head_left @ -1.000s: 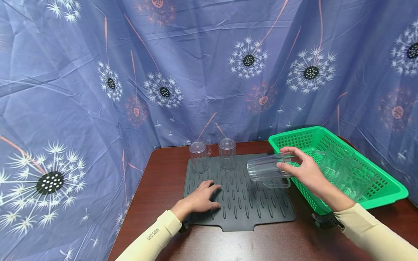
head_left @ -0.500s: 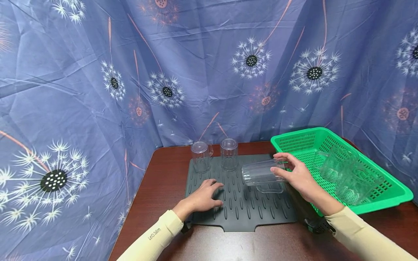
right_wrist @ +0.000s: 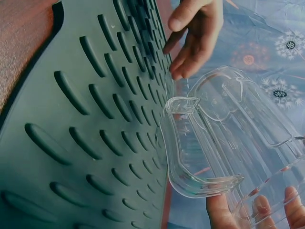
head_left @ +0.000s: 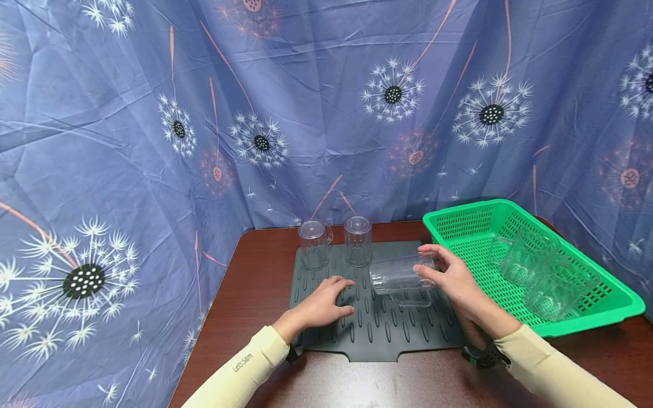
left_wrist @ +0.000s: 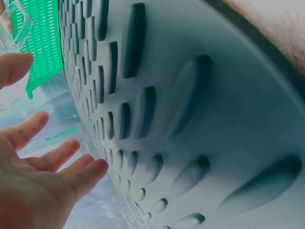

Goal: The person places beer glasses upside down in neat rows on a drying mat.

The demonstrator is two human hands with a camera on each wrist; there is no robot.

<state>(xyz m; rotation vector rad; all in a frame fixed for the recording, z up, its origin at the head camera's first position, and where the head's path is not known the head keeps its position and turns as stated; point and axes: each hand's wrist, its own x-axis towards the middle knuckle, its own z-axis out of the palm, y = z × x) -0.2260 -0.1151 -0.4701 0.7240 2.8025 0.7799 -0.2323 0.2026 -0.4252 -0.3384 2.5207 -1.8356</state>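
My right hand [head_left: 454, 280] grips a clear glass mug [head_left: 395, 275] near one end and holds it on its side over the dark grey drying mat [head_left: 374, 334]. The mug's handle [right_wrist: 178, 157] points down toward the mat in the head view. To the left, my left hand [head_left: 321, 303] hovers low over the mat with fingers spread and relaxed, holding nothing. Two more clear mugs stand upside down at the mat's back: one on the left [head_left: 313, 246] with its handle to the right, and another [head_left: 358, 242] beside it.
A green slotted basket [head_left: 459, 218] stands on the right of the brown table [head_left: 245, 272]. Inside it lie two clear glass mugs, one farther back [head_left: 528, 258] and one nearer [head_left: 556, 294]. A blue dandelion-print curtain [head_left: 316, 113] hangs behind the table.
My right hand has carried the mug leftward from beside the basket, over the mat. My left hand has shifted slightly to the right. The standing mugs stay where they were.
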